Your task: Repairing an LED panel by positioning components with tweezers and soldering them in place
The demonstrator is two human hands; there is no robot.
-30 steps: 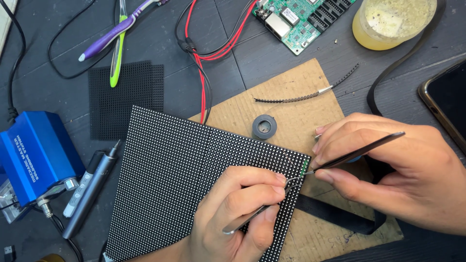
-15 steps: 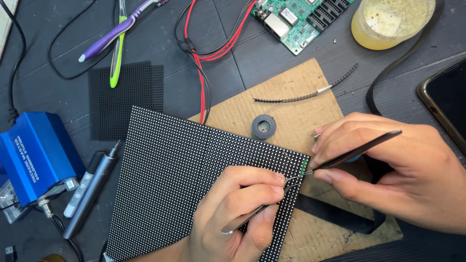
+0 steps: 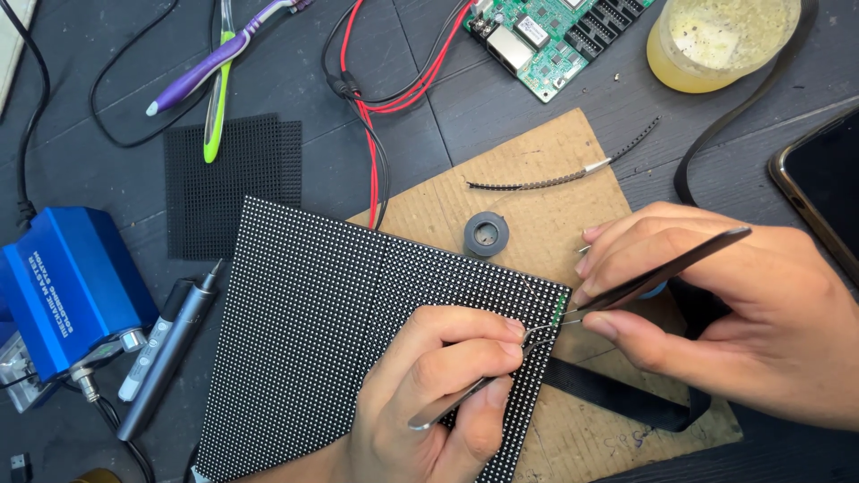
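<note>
Head view is showing the left hand (image 3: 443, 385) pinching slim silver tweezers (image 3: 474, 389) and the right hand (image 3: 716, 313) pinching black tweezers (image 3: 662, 271), tips meeting at the right edge of the black dotted LED panel (image 3: 358, 331) lying on brown cardboard (image 3: 546, 179), a blue box-shaped soldering station (image 3: 67, 291) sitting at the counter's left.

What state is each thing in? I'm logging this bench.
LED panel: flat, lit green at right edge.
Left hand: grips metal tweezers.
Right hand: pinches black tweezers.
Jar: open.
Phone: screen dark.
Soldering pen: lying unheld.
</note>
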